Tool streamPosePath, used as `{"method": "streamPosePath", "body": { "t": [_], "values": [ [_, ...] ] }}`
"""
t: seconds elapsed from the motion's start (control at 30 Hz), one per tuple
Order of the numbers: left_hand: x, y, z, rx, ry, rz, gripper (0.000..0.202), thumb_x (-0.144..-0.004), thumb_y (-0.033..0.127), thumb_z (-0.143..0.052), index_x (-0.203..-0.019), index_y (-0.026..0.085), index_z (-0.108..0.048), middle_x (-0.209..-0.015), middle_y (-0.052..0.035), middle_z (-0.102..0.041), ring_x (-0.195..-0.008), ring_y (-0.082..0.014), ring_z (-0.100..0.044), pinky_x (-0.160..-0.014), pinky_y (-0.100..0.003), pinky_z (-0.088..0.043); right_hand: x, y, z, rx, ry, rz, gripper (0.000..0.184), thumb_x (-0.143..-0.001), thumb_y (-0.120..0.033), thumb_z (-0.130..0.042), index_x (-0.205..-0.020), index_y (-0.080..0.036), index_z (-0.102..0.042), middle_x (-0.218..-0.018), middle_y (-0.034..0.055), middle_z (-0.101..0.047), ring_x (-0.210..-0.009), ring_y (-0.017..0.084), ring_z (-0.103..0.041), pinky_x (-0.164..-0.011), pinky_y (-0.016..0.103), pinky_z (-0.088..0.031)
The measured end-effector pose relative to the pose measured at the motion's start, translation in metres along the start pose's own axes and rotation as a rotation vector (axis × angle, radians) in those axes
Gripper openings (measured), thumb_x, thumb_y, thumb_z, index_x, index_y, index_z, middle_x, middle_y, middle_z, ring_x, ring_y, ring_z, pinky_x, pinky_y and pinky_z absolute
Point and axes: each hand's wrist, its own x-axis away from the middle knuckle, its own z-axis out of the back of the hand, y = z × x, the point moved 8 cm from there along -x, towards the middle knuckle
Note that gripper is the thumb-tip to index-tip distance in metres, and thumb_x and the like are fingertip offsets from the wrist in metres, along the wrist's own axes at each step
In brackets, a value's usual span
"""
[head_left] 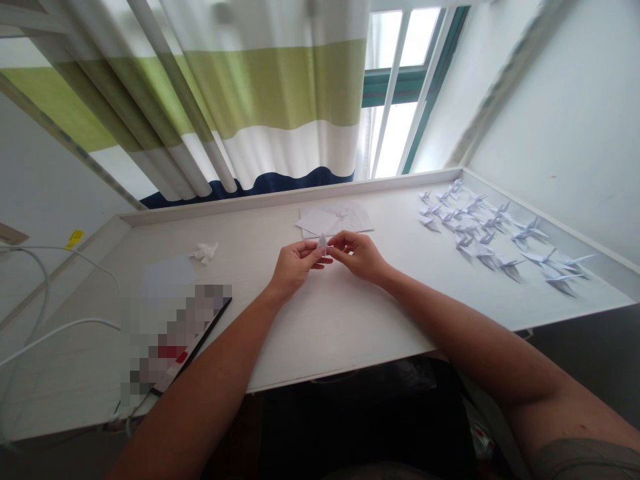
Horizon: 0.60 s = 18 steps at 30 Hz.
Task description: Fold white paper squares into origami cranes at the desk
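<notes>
Bright daylight from the window [395, 133], soft faint shadows, warped wide-angle edges

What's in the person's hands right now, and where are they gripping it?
A small folded white paper piece, pinched near its lower part between the fingertips of the left hand and right hand; its pointed top sticks up free.

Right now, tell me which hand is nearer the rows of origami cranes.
Right hand, to the left of the origami cranes; the left hand is farther left, past the right hand.

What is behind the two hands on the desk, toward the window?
White paper sheets lie there. The left hand and right hand may hide their near edge.
</notes>
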Motion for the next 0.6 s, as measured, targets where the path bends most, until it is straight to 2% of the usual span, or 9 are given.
{"method": "streamPosePath", "body": {
  "t": [0.3, 0.6],
  "values": [
    [-0.0021, -0.0014, -0.0042, 0.019, -0.060, 0.000, 0.053, -0.081, 0.059, -0.087, -0.107, 0.014, -0.078, -0.100, -0.0116, -0.084, -0.096, -0.0307, -0.083, -0.078, -0.037, -0.063, -0.0014, 0.0017, 0.0010, -0.009, 0.008, -0.005, 0.021, -0.087, -0.041, -0.075, -0.091, -0.021, -0.072, -0.083, 0.0037, -0.075, -0.069, 0.017, -0.063, -0.065, 0.032, -0.049],
    [-0.0036, -0.0062, -0.0028, -0.019, -0.046, 0.002, 0.042, -0.089, 0.051, -0.083, -0.108, 0.014, -0.076, -0.101, -0.0115, -0.083, -0.087, -0.0261, -0.083, -0.069, -0.030, -0.060, -0.0009, -0.0006, 0.0013, -0.001, 0.000, 0.011, 0.025, -0.087, -0.044, -0.077, -0.089, -0.020, -0.071, -0.080, 0.0036, -0.073, -0.068, 0.016, -0.059, -0.065, 0.033, -0.048]
  ]
}}
